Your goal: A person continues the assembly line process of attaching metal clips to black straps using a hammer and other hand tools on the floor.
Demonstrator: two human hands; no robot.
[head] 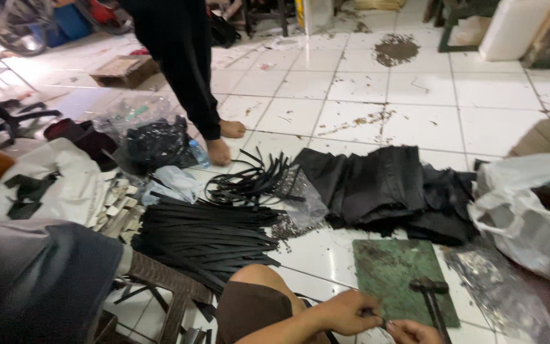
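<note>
At the bottom edge my left hand point(345, 312) pinches a small dark piece point(370, 313) over the near edge of a worn green mat point(389, 267). My right hand point(412, 332) is partly cut off by the frame. Its curled fingers meet the same piece from the right. A hammer point(430, 287) lies on the mat, its handle running down past my right hand. My bare knee point(256, 293) is just left of my hands.
A pile of black straps point(205, 236) and folded black sheets point(383, 185) lie on the white tiled floor. On the right are a white plastic bag point(529, 210) and a clear bag of metal bits point(498, 290). A barefoot person in black point(189, 76) stands beyond. A brown stool point(167, 280) is at the left.
</note>
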